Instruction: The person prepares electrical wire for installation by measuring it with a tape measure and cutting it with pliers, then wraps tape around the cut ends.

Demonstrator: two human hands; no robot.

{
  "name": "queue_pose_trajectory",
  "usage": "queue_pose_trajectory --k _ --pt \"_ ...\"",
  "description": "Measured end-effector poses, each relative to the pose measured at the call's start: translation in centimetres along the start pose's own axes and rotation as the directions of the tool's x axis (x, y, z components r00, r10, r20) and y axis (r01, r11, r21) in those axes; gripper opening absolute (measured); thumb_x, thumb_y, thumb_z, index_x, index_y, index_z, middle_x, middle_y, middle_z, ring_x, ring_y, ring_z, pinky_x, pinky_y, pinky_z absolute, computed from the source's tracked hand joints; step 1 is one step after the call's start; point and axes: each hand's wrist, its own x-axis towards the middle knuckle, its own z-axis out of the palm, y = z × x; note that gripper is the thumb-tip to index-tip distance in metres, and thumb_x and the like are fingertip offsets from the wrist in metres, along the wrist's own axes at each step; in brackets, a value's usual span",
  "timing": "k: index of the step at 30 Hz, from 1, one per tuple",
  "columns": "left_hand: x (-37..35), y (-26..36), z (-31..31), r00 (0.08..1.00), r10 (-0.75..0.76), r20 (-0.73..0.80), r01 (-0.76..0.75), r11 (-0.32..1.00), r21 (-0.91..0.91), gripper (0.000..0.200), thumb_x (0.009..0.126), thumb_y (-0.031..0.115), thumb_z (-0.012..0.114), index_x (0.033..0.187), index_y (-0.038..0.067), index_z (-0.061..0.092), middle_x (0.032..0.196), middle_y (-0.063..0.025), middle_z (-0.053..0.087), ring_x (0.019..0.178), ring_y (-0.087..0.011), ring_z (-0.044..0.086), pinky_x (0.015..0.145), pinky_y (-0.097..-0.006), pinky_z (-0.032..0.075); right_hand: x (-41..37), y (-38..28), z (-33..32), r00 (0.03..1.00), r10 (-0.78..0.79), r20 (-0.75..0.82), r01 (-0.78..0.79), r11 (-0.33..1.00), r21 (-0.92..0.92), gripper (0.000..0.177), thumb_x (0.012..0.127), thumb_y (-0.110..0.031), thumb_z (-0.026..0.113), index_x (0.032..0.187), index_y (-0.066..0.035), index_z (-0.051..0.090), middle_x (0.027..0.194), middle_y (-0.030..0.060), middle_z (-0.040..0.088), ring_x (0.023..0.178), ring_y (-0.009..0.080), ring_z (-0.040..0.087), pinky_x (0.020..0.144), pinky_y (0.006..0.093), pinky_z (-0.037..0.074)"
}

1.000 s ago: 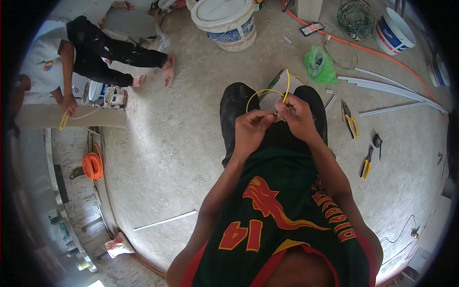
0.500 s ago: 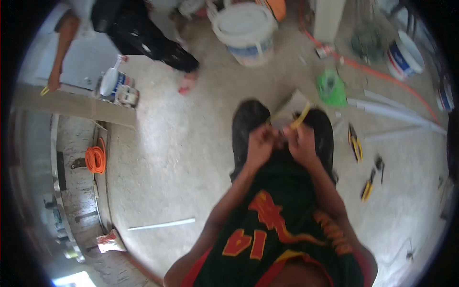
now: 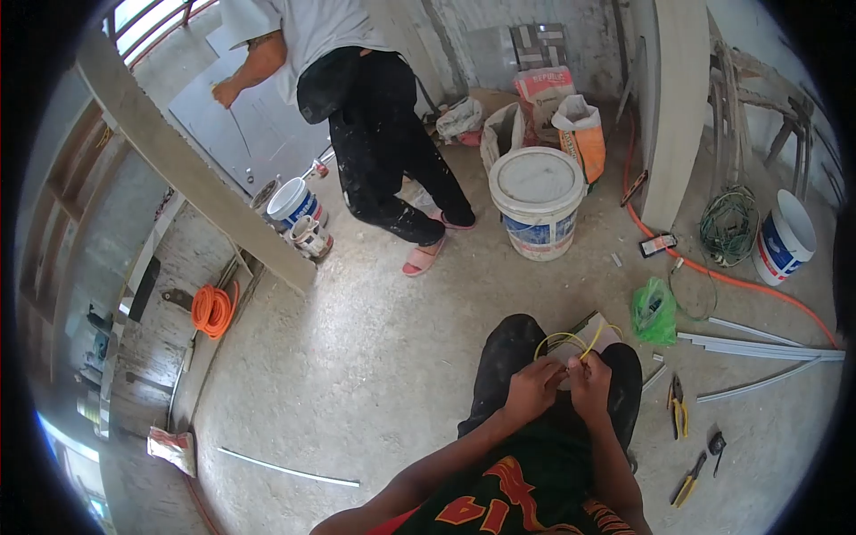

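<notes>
Both my hands are together above my knees, closed on a thin yellow wire [image 3: 592,341]. My left hand [image 3: 533,390] pinches it on one side, and my right hand [image 3: 590,383] pinches it close by, fingertips almost touching. Loops of the wire stand up above the fingers. What lies right between the fingertips is too small to make out. Behind the wire, between my knees, is a pale flat piece [image 3: 606,333]. On the floor to the right lie pliers with yellow-and-black handles [image 3: 680,419], a second yellow-handled tool [image 3: 685,490] and a small black object [image 3: 717,442].
A green plastic bag [image 3: 654,314] and white plastic strips [image 3: 758,349] lie right of my knees, near an orange cable [image 3: 740,279]. A lidded bucket [image 3: 537,209] stands ahead. At left, another person [image 3: 379,134] stands behind a concrete post [image 3: 205,187], holding something thin against a board.
My view has tilted upward, so my hands and the floor items sit lower in the picture. The wire now shows as raised loops; both hands still grip it. More of the other person shows.
</notes>
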Motion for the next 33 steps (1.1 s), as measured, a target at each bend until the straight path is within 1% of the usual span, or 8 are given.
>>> queue_pose_trajectory --k 5,8,12,17,25,28,30,33 --pt "0.5 -0.6 -2.6 0.935 0.053 0.351 -0.007 0.991 -0.132 0.017 0.085 0.006 0.06 0.1 0.0 0.065 0.097 -0.0167 0.065 0.096 -0.0299 0.064 0.081 -0.0344 0.05 -0.6 0.1 0.8 0.998 -0.066 -0.014 0.067 0.993 0.098 0.024 0.092 -0.017 0.053 0.077 0.001 0.057 0.064 0.0113 0.058 0.053 0.0234 0.056 0.051 0.0332 0.043" --pt "1.7 1.0 -5.1 0.968 -0.24 0.069 0.248 0.954 -0.168 0.024 0.091 0.011 0.057 0.11 -0.002 0.063 0.103 -0.015 0.067 0.1 -0.0209 0.063 0.085 -0.033 0.048 -1.6 -1.2 1.1 0.997 -0.005 0.082 -0.006 0.992 0.127 0.021 0.091 -0.016 0.054 0.08 0.001 0.059 0.063 0.0112 0.058 0.054 0.0251 0.058 0.051 0.034 0.043" --pt "2.3 3.7 -6.4 0.855 -0.487 0.177 0.517 0.775 -0.363 0.032 0.096 0.02 0.053 0.115 -0.005 0.06 0.094 -0.0092 0.067 0.085 -0.0101 0.061 0.073 -0.0271 0.051 -2.8 -1.7 4.1 0.956 -0.233 0.176 0.261 0.952 -0.159 0.021 0.09 -0.016 0.055 0.077 0.001 0.057 0.062 0.0121 0.057 0.055 0.0251 0.06 0.05 0.0372 0.042" --pt "2.4 2.0 -7.4 0.917 -0.396 0.047 0.383 0.843 -0.377 0.027 0.098 0.012 0.046 0.117 -0.003 0.058 0.073 -0.0057 0.065 0.07 -0.0109 0.061 0.066 -0.0267 0.05 -3.1 -0.8 4.9 0.933 0.135 0.334 -0.23 0.937 0.264 0.03 0.096 -0.022 0.048 0.083 0.002 0.059 0.059 0.0073 0.051 0.053 0.0159 0.051 0.051 0.0298 0.038" --pt "1.3 0.0 -6.2 0.916 -0.389 -0.096 0.346 0.888 -0.303 0.027 0.092 0.008 0.05 0.114 -0.004 0.06 0.079 -0.0066 0.069 0.076 -0.011 0.064 0.071 -0.0281 0.052 -2.9 -0.8 4.9 0.953 0.037 0.302 -0.039 0.999 0.003 0.032 0.097 -0.023 0.047 0.082 0.002 0.06 0.063 0.0163 0.056 0.057 0.0275 0.057 0.056 0.0378 0.043" --pt "2.3 0.5 -6.7 0.856 -0.517 0.001 0.376 0.621 -0.688 0.035 0.094 0.011 0.054 0.124 -0.007 0.052 0.095 -0.0134 0.068 0.086 -0.0186 0.067 0.08 -0.0318 0.054 -2.8 -1.8 4.4 0.976 0.028 0.216 -0.031 0.999 0.009 0.023 0.094 -0.017 0.051 0.083 0.002 0.06 0.069 0.0172 0.059 0.06 0.0309 0.06 0.054 0.0362 0.043" --pt "2.2 0.6 -7.0 0.907 -0.421 -0.016 0.339 0.75 -0.567 0.036 0.094 0.008 0.053 0.126 -0.008 0.048 0.103 -0.0186 0.066 0.091 -0.0234 0.067 0.082 -0.0346 0.055 -3.1 -1.8 4.3 0.989 -0.012 0.148 0.011 1.0 0.008 0.016 0.091 -0.012 0.054 0.083 0.001 0.06 0.071 0.0164 0.061 0.061 0.0314 0.06 0.054 0.0359 0.044" --pt "2.4 1.5 -6.1 0.882 -0.471 -0.032 0.324 0.654 -0.684 0.038 0.095 0.016 0.056 0.124 -0.007 0.051 0.107 -0.0197 0.065 0.091 -0.0242 0.067 0.084 -0.0357 0.055 -3.5 -1.5 4.9 0.996 -0.078 0.04 0.078 0.997 0.02 0.009 0.088 -0.007 0.057 0.084 0.0 0.061 0.072 0.0155 0.061 0.062 0.0312 0.06 0.053 0.0359 0.044"
